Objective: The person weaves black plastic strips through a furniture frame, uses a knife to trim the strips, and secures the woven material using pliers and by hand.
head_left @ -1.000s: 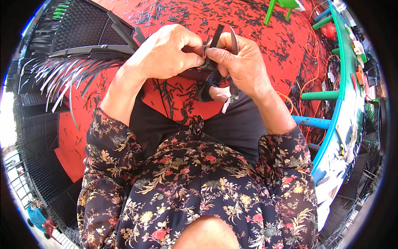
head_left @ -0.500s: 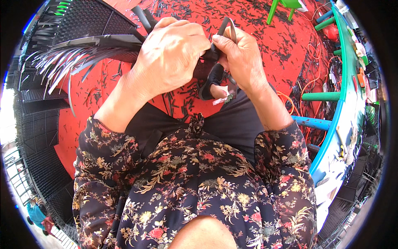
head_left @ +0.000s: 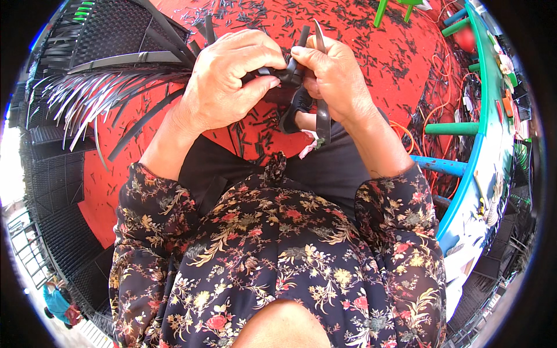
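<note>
Black woven strip work (head_left: 287, 75) sits between my hands, partly hidden by them. My left hand (head_left: 229, 78) has its thumb and forefinger on either side of a dark flat strip at the work's left edge. In my right hand (head_left: 336, 72) is a slim curved pointed tool (head_left: 319, 36), its tip up past the fingers and a dark, shiny flat part coming out below. The right thumb presses near a short upright black strip (head_left: 304, 36). Long loose strips (head_left: 136, 81) fan out to the left, past my left wrist.
Short black offcuts (head_left: 383, 43) litter the red floor covering (head_left: 400, 87). Black woven panels (head_left: 55, 180) stand at left. A green and blue framed table (head_left: 470, 156) curves along the right, with orange cords (head_left: 444, 101) near its legs. My dark shoe (head_left: 299, 110) is below the work.
My left hand has turned, so its thumb and forefinger now show at the strip. The right hand has shifted slightly, with the tool more upright. A wide strip now hangs lower at left.
</note>
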`<action>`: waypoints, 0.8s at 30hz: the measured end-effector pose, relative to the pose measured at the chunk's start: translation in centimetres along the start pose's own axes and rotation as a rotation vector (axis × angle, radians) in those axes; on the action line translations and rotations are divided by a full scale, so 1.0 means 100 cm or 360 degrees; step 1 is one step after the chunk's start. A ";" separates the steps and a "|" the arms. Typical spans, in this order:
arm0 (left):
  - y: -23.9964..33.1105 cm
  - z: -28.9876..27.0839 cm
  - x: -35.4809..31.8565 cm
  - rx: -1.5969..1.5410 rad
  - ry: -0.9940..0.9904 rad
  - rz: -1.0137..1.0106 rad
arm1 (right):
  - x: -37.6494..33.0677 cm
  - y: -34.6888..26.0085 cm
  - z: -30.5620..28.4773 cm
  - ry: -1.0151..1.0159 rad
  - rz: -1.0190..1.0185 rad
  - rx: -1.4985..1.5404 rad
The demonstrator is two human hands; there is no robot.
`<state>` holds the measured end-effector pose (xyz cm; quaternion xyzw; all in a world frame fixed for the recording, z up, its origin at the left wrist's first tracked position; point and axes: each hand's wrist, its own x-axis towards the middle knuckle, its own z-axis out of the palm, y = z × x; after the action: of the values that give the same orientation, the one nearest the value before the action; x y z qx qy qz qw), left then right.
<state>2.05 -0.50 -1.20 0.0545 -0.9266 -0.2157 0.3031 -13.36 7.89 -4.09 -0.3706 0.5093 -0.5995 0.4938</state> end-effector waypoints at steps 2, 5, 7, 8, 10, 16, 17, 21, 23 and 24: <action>-0.001 0.000 0.001 -0.0024 0.0016 0.0038 | 0.000 0.000 -0.001 0.0005 -0.0016 -0.0010; -0.001 0.003 0.001 -0.0041 0.0052 0.0044 | 0.003 0.004 -0.006 0.0035 -0.0034 -0.0106; 0.001 0.004 0.001 -0.0032 0.0060 0.0016 | 0.003 0.005 -0.007 0.0044 -0.0007 -0.0181; 0.001 0.004 0.002 -0.0029 0.0063 0.0001 | 0.003 0.004 -0.007 0.0050 0.0008 -0.0218; 0.000 0.003 0.000 0.0002 0.0016 0.0039 | 0.004 0.001 -0.005 0.0092 -0.0037 -0.0405; 0.000 0.004 -0.005 0.0063 0.0007 0.0107 | 0.009 0.006 -0.008 -0.0001 -0.0178 -0.0764; 0.001 0.004 -0.007 0.0074 0.0002 0.0102 | 0.008 0.006 -0.009 -0.0026 -0.0172 -0.0826; 0.003 0.008 -0.012 0.0067 0.0039 0.0089 | 0.004 0.015 -0.008 0.0012 -0.0143 -0.0708; 0.003 0.010 -0.012 0.0081 0.0116 0.0103 | 0.004 0.016 -0.007 0.0016 -0.0147 -0.0707; 0.004 0.010 -0.014 0.0038 0.0093 0.0056 | 0.003 0.019 -0.006 0.0028 -0.0166 -0.0680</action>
<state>2.56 0.55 -2.49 0.0483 -0.9207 -0.1977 0.3331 -13.60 7.77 -6.09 -0.4876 0.6091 -0.5058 0.3679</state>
